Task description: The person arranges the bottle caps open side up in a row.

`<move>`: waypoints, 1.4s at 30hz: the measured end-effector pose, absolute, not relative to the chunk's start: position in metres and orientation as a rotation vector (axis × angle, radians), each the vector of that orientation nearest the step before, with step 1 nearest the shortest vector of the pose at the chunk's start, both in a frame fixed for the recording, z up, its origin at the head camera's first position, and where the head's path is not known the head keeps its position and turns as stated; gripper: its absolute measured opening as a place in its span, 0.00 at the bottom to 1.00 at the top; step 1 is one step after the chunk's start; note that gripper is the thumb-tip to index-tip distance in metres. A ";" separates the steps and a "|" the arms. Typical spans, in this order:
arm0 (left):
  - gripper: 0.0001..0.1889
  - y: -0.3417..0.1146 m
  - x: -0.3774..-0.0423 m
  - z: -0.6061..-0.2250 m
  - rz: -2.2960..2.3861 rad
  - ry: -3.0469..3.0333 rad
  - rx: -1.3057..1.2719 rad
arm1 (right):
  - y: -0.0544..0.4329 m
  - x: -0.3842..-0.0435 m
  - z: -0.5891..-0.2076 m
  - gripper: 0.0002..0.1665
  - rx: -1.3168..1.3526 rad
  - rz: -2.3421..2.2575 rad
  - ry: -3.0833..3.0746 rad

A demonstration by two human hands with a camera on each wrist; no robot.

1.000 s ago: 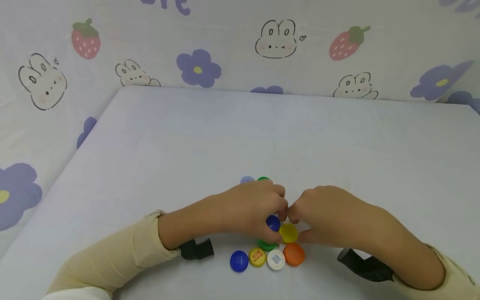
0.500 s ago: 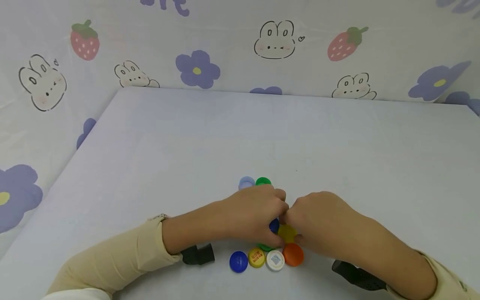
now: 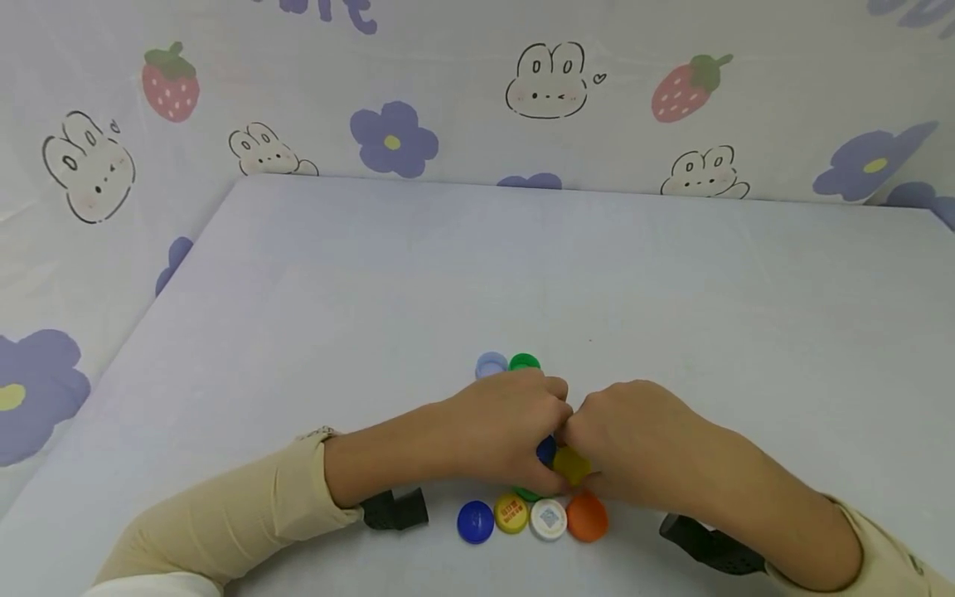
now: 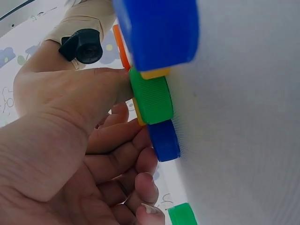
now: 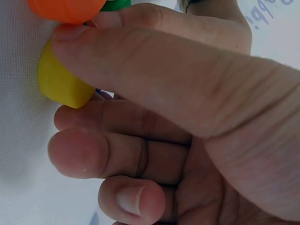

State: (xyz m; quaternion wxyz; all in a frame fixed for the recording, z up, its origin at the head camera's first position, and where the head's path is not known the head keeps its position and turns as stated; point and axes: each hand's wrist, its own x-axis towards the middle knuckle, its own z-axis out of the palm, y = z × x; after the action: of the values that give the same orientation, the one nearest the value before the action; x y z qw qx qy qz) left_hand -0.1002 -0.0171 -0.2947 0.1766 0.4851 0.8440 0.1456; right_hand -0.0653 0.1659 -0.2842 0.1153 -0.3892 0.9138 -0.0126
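On the tabletop (image 3: 671, 290), four caps (image 3: 548, 519) lie nearside of the hands (image 3: 503, 431), two caps (image 3: 525, 362) beyond, other caps (image 3: 572, 466) between.

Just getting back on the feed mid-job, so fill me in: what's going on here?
At a white table, a person's right hand pinches a plain yellow cap, while the left hand curls round a blue cap beside it. A green cap is partly hidden under the left hand. Nearer the person, another blue cap, a printed yellow cap, a white cap and an orange cap lie in a row. Beyond the left hand are a pale blue cap and a second green cap.
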 end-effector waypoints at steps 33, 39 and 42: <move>0.12 -0.047 -0.110 -0.242 0.982 2.369 1.257 | 0.189 -0.074 -0.226 0.18 -0.995 -0.789 2.740; 0.21 -0.051 -0.114 -0.240 1.072 2.338 1.261 | 0.196 -0.090 -0.231 0.08 -1.011 -1.091 2.581; 0.27 -0.051 -0.115 -0.241 1.109 2.339 1.219 | 0.197 -0.097 -0.234 0.05 -0.946 -1.202 2.508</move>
State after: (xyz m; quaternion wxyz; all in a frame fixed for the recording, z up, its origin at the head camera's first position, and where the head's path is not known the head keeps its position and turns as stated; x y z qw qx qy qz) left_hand -0.1146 -0.0506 -0.2410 0.1394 0.4219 0.8095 0.3838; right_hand -0.0965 0.1965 -0.2342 0.1018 -0.3203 0.8493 -0.4071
